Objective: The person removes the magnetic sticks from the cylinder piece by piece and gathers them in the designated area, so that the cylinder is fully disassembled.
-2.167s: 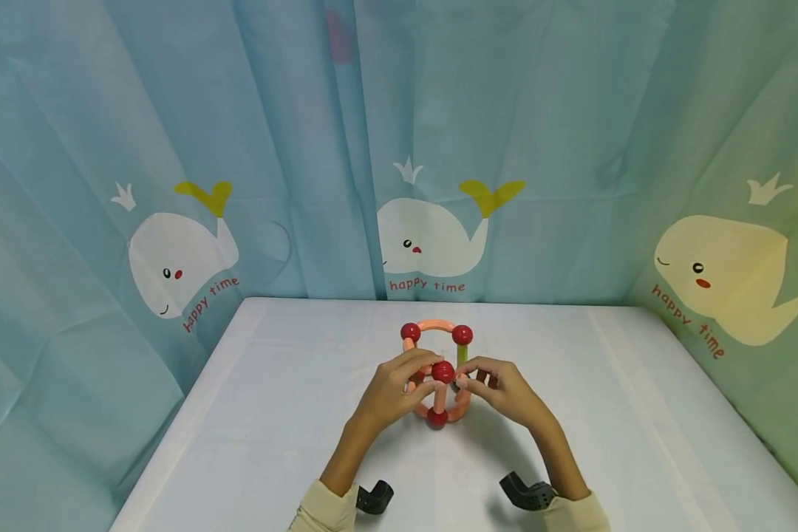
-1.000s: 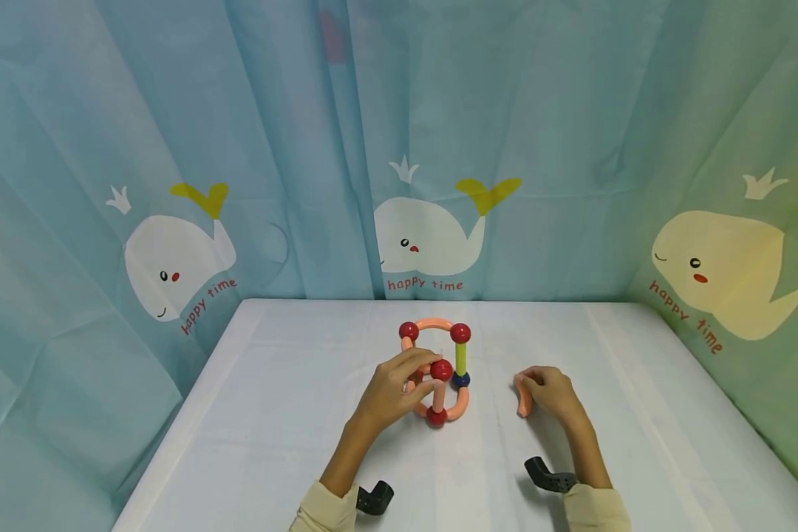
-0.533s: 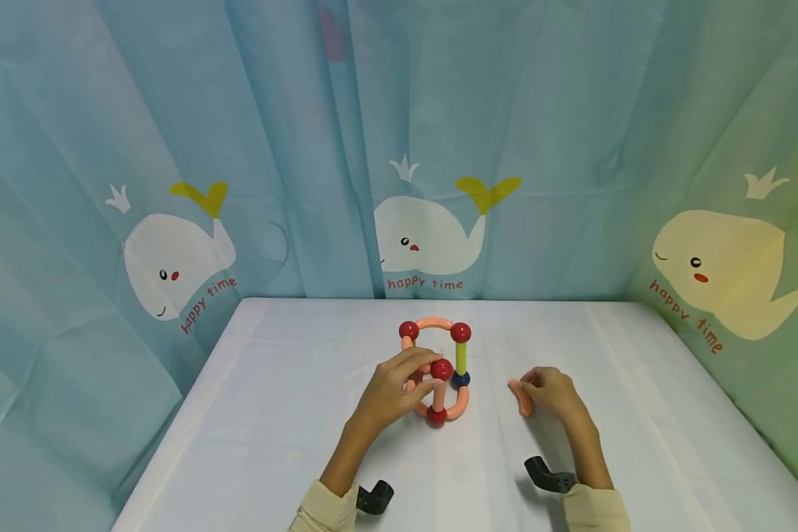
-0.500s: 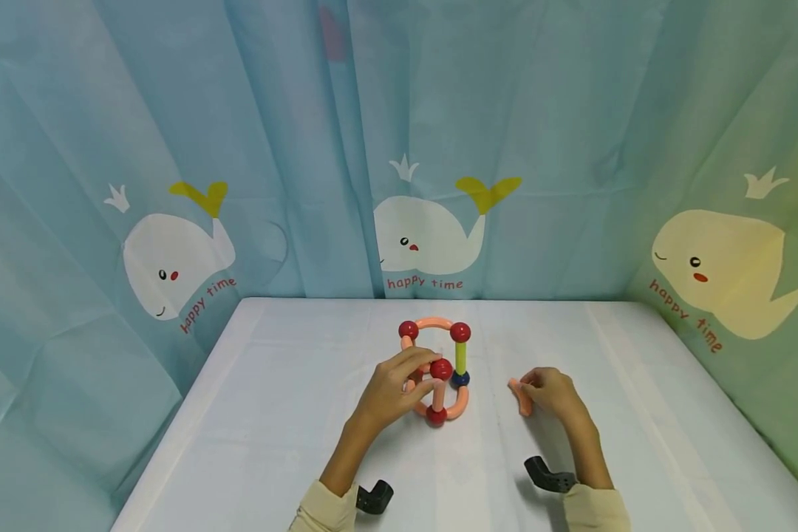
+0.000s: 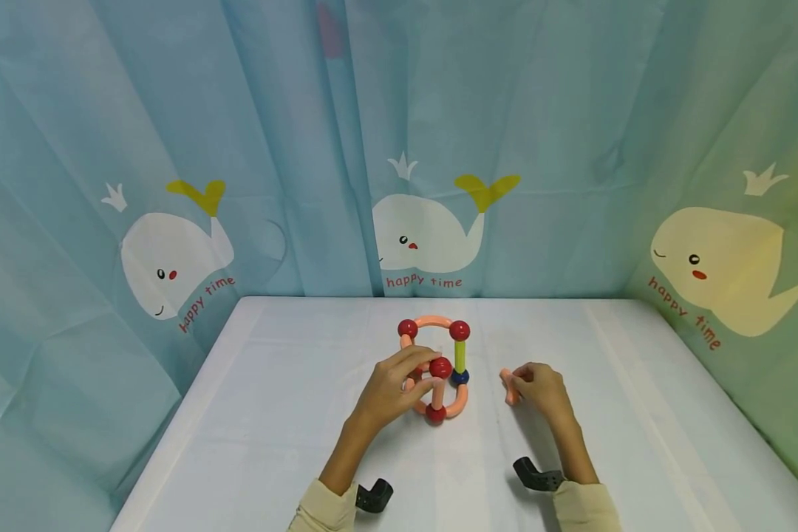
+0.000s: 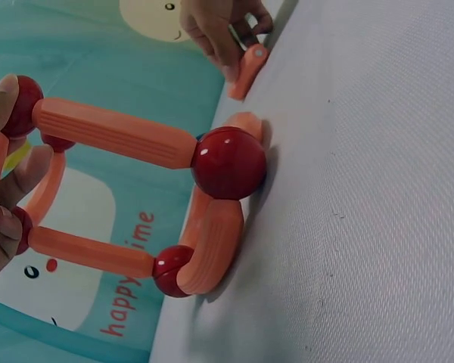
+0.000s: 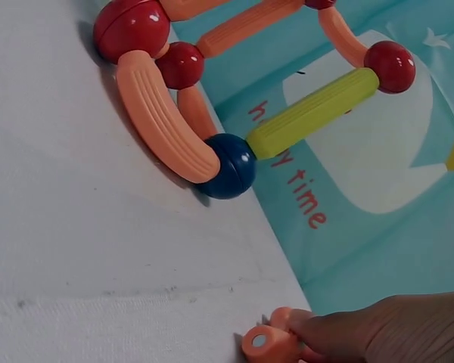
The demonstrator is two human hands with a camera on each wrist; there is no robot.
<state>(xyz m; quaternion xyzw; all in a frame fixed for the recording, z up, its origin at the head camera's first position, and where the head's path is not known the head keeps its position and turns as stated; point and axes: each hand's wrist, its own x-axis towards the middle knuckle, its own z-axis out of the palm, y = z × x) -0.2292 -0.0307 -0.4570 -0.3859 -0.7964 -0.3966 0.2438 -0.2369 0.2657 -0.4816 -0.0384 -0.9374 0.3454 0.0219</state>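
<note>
A standing frame of magnetic balls and rods is in the middle of the table. It has several red balls, a dark blue ball (image 5: pixel 461 377), a yellow-green rod (image 5: pixel 460 356) and several orange rods. My left hand (image 5: pixel 389 384) pinches the front upper red ball (image 5: pixel 441 368), which tops an upright orange rod (image 6: pixel 113 130). To the right of the frame, my right hand (image 5: pixel 541 388) pinches a loose orange magnetic rod (image 5: pixel 510 390) close to the tabletop. In the right wrist view its metal-tipped end (image 7: pixel 259 342) shows; whether a second rod is there I cannot tell.
A white cloth covers the table (image 5: pixel 273 443). Blue-green curtains (image 5: pixel 558 148) with printed whales hang along its back and sides. Black wrist devices (image 5: pixel 374 496) sit at both cuffs.
My right hand left the frame and went right, where it pinched the orange rod. Just now it has shifted slightly left and away with the rod. My left hand has stayed on the ball.
</note>
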